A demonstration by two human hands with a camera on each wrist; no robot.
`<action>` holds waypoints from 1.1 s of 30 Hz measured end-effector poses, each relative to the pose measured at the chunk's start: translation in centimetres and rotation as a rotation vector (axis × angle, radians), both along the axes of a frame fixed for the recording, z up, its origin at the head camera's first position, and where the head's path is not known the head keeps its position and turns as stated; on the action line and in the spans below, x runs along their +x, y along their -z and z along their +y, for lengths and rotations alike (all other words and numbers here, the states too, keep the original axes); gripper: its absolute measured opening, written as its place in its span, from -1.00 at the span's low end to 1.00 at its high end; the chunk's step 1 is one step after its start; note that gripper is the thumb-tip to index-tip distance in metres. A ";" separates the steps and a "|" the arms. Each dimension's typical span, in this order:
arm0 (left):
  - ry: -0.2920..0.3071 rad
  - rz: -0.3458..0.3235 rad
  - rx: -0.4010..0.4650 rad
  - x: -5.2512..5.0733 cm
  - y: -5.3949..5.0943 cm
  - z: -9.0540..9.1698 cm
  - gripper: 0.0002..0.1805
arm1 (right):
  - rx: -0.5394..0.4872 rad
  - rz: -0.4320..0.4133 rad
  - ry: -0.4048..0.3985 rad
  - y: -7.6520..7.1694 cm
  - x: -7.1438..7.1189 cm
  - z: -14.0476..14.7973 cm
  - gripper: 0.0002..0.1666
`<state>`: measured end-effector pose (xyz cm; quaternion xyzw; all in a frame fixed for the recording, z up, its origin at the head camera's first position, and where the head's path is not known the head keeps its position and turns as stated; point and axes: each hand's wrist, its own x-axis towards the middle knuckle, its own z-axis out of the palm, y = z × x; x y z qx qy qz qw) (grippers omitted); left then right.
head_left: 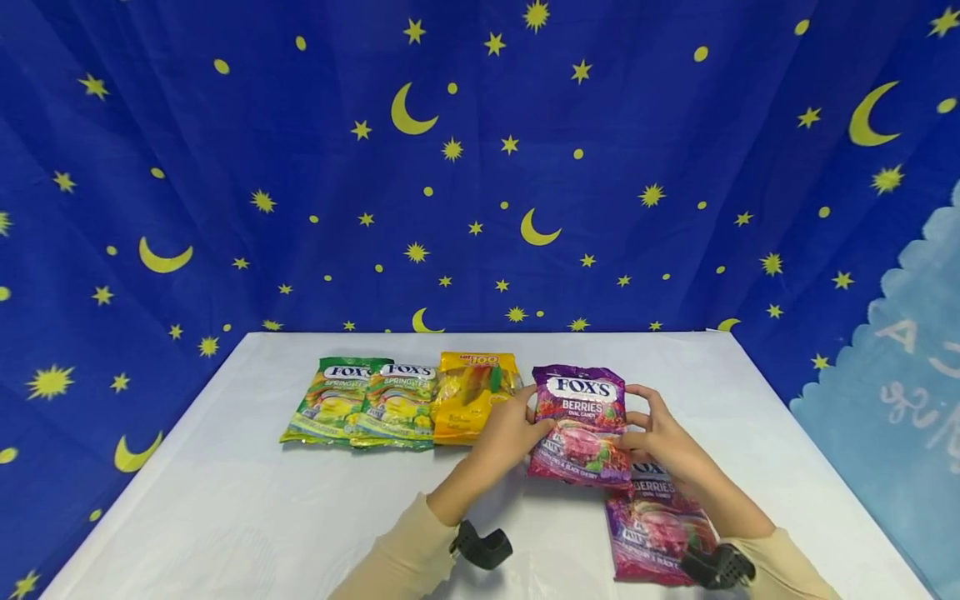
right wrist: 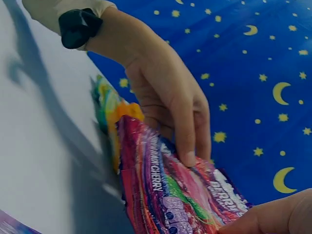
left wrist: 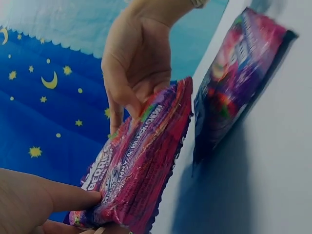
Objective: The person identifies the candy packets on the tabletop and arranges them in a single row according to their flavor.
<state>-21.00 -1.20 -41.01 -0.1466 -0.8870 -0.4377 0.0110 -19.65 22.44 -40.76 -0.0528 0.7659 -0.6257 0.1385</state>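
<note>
A purple Fox's Berries bag (head_left: 581,425) is held up between both hands, tilted above the table. The left hand (head_left: 507,433) pinches its left edge, thumb in front; the right hand (head_left: 660,433) grips its right edge. In the left wrist view the bag (left wrist: 141,161) is seen from its lower end, with the left hand (left wrist: 44,202) near and the right hand (left wrist: 139,63) beyond. The right wrist view shows the bag (right wrist: 170,185), the left hand (right wrist: 168,92) and part of the right hand (right wrist: 278,214). A second Berries bag (head_left: 656,533) lies beneath the right forearm.
Left of the hands, a yellow candy bag (head_left: 468,400) lies beside two overlapping green Fox's Spring Tea bags (head_left: 393,408) on the white table (head_left: 187,500). A blue star-and-moon cloth (head_left: 480,167) hangs behind the table's far edge.
</note>
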 end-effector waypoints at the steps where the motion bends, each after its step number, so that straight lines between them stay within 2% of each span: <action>1: -0.007 -0.002 -0.010 -0.4 -0.1 0.2 -0.34 | 0.005 0.004 -0.004 -0.2 -0.3 0.1 0.06; 9: -0.050 -0.016 -0.072 -3.3 -1.1 1.4 -0.36 | 0.026 -0.006 -0.009 -0.8 -3.4 0.8 0.08; 14: -0.108 -0.021 -0.139 -4.6 -1.4 1.6 -0.40 | 0.064 0.003 -0.021 -0.8 -5.1 0.7 0.08; 20: -0.151 0.004 -0.245 -5.2 -1.3 1.7 -0.45 | 0.057 -0.027 -0.001 -0.1 -6.5 0.0 0.06; 33: -0.195 -0.003 -0.363 -5.7 -0.3 1.6 -0.73 | 0.062 -0.074 -0.008 1.9 -8.2 -1.1 0.01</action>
